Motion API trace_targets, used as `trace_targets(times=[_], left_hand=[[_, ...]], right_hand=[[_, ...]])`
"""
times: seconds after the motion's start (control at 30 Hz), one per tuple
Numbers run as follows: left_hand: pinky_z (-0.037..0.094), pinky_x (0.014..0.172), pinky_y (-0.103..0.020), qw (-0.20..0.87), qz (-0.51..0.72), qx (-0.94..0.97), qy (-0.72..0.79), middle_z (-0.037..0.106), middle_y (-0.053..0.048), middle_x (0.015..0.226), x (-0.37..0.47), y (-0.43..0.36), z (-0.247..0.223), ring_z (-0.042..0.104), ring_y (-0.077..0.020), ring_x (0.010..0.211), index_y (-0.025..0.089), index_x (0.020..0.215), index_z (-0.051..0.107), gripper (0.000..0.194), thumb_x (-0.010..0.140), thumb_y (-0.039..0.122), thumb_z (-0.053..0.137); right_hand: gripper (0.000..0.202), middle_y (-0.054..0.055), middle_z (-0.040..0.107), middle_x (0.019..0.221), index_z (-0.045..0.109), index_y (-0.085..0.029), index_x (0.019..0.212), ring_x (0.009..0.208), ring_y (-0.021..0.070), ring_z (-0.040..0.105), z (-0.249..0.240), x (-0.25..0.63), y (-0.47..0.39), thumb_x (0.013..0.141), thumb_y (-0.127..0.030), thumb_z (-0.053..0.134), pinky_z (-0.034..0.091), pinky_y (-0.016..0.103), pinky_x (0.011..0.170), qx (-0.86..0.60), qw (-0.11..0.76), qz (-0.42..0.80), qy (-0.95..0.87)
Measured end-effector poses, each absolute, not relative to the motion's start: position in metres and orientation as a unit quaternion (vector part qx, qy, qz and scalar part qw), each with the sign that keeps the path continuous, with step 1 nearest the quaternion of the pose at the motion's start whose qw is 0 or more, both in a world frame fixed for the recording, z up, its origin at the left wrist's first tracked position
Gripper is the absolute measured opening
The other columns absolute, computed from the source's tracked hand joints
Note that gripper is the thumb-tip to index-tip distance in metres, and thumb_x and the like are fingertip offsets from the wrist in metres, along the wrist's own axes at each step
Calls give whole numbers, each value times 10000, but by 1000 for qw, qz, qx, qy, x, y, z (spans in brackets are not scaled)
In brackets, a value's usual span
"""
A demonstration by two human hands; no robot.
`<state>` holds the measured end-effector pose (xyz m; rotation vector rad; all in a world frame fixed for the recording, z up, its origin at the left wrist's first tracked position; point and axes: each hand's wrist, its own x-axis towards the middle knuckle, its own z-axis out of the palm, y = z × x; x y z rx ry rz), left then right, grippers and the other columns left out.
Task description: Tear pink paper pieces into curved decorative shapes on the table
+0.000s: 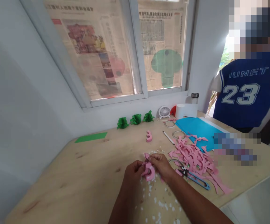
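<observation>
A pink curved paper shape [149, 174], looking like a numeral with thick edges, is held just above the table between both hands. My left hand [134, 169] pinches its left side, fingers closed. From the upper right, my right hand [161, 163] pinches its top, thumb and fingertips together. Farther back stands a similar pink 3-shaped piece [149, 136]. To the right of my right hand lie thread snips [196, 179] with a blue handle, partly over a tape roll [176, 162]. Small white scraps [163, 204] are scattered below and around my hands.
Pink paper offcuts [194, 157] pile up at right, near blue sheets [193, 127] and a white pen [168, 137]. Along the wall are green paper ornaments [135, 119], a small fan [164, 112] and a bottle [195, 98]. A person in a blue jersey [247, 93] stands at right.
</observation>
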<state>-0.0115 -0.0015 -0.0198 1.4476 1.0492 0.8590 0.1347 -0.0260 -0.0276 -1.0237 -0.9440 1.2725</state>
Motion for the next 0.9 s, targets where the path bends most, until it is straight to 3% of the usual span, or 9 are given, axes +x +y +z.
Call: trace_targets(times=[0.23, 0.33, 0.53, 0.73, 0.9], left_hand=[[461, 606, -255, 550, 393, 599, 429, 654, -34, 677, -9, -7, -20, 601, -155, 629, 132, 773, 655, 222, 609, 273, 607], [447, 582, -240, 509, 446, 571, 465, 639, -26, 651, -10, -7, -19, 586, -136, 606, 138, 754, 630, 179, 646, 249, 541], [422, 573, -234, 460, 504, 536, 497, 619, -25, 609, -8, -10, -6, 554, -121, 578, 137, 741, 606, 257, 723, 372, 503], [436, 612, -238, 507, 508, 510, 475, 649, -29, 671, -4, -10, 1, 589, -135, 644, 138, 763, 623, 230, 606, 303, 652], [435, 586, -229, 544, 508, 484, 460, 646, -18, 647, 1, -10, 3, 580, -117, 590, 139, 764, 607, 227, 569, 235, 671]], right_hand=[[262, -14, 571, 536, 674, -159, 643, 487, 106, 456, -18, 135, -34, 613, -419, 691, 337, 240, 511, -440, 594, 560, -375], [254, -1, 610, 582, 695, -162, 694, 520, 112, 486, -15, 135, -35, 623, -407, 689, 349, 240, 534, -433, 586, 567, -386], [249, -11, 590, 550, 689, -156, 684, 482, 97, 457, -16, 134, -36, 629, -399, 692, 326, 226, 494, -448, 580, 558, -390], [254, 6, 602, 584, 676, -150, 661, 543, 119, 512, -19, 134, -35, 639, -403, 681, 372, 236, 538, -438, 573, 570, -394], [275, -19, 546, 536, 633, -153, 595, 452, 80, 409, -22, 134, -36, 660, -419, 660, 287, 216, 453, -442, 550, 570, -422]])
